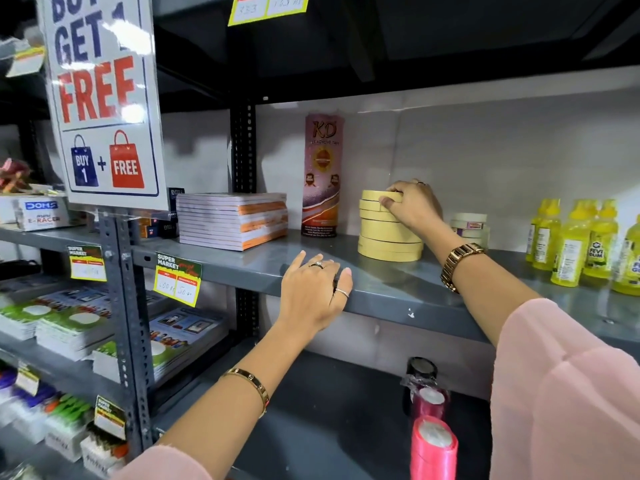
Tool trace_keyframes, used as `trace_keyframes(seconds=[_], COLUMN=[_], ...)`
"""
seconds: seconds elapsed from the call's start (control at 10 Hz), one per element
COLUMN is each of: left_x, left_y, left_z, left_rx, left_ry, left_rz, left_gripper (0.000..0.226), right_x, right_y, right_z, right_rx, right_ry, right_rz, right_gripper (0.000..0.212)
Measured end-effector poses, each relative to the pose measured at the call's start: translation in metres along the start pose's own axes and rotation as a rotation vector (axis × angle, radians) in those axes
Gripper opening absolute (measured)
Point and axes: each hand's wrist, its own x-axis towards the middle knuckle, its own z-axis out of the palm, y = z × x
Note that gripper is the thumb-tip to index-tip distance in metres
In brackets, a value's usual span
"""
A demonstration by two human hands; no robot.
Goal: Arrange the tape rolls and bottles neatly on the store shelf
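Left hand (313,289) lies flat, open, on shelf (398,292) edge at centre; right hand (412,204) grips top of tape stack (388,233)

Bright, even store light falls from above and in front. White glare streaks the laminated offer sign (100,98), which blurs at the frame's edge. The upper shelf bay sits in deep shadow. Wide-angle bending curves the grey shelf (398,289); lower-left stock smears soft.
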Motion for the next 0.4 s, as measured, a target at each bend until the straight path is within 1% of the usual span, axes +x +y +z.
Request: trace_keyframes(seconds=[0.2, 0.3, 0.4], left_x=[0.002, 0.001, 0.003], left_y=[-0.001, 0.001, 0.0], left_z=[-0.001, -0.002, -0.005], left_rx=[0.016, 0.026, 0.02], left_ry=[-0.021, -0.041, -0.069], left_rz=[-0.005, 0.01, -0.016], left_gripper=[0.067, 0.073, 0.076], right_x=[-0.009, -0.018, -0.026], right_y=[-0.003, -0.005, -0.007], right_z=[-0.003, -0.009, -0.019], right_rx=[0.014, 0.0, -0.006], right_ry=[0.022, 0.035, 0.073], right_rz=[0.01, -0.011, -0.018], right_gripper=[0.046, 0.048, 0.048])
